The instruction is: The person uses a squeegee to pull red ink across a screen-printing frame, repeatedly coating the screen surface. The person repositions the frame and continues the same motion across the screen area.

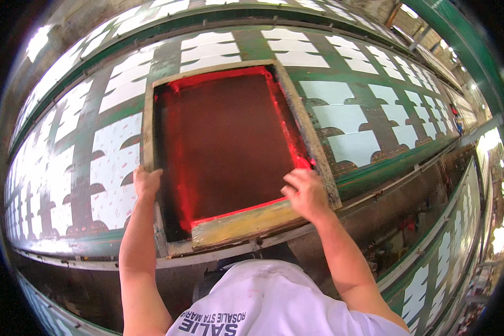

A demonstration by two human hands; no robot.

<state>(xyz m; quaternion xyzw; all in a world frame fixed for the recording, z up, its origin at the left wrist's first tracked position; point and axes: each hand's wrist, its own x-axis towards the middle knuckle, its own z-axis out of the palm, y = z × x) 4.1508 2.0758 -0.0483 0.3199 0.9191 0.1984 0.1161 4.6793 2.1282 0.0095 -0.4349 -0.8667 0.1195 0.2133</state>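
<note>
A wooden-framed printing screen lies on the long table in front of me, with red ink streaked along the borders of its dark mesh. My left hand grips the left rail of the frame near its lower part, thumb on the inner side. At the near end of the screen lies a yellowish wooden board, with red ink along its far edge. Over the right end of that board is my right hand, its fingers bent and blurred. Whether it touches the board is unclear.
White cut fabric pieces lie in rows on the green-brown table. Pieces left of the screen carry small red prints. A metal rail edges the table's near side. Another table with pieces stands at lower right.
</note>
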